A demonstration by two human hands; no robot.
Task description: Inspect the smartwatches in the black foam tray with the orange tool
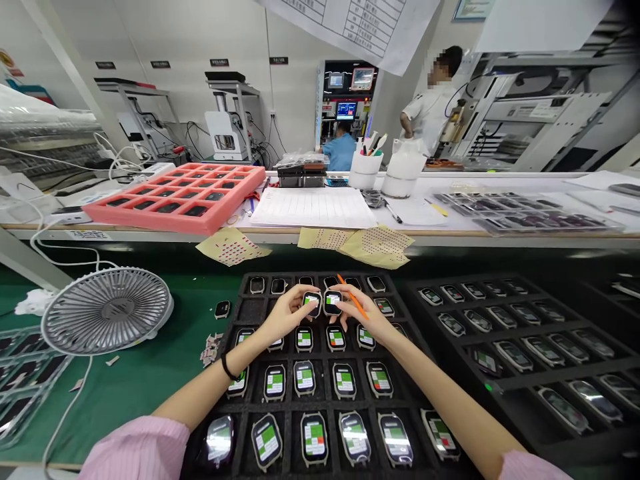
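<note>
Over black tray point(330, 405), left grip point(287, 313) pinches watch point(313, 303), right grip point(357, 313) second watch point(333, 302), orange stylus point(354, 298) perhaps; labels point(275, 382) illegible.

My left hand point(285, 315) and right hand point(363, 316) reach up to the middle of the frame, fingers point(300, 297) bent and almost touching. Pink sleeves point(135, 448) cover my arms at the bottom corners, and a black band point(229, 368) circles my left wrist point(247, 350).

No words can be read: the black wall signs point(160, 65) and the hanging printed chart point(350, 27) are too small or blurred. The watch screens point(315, 437) show only green, red and white blocks, with no legible characters.
</note>
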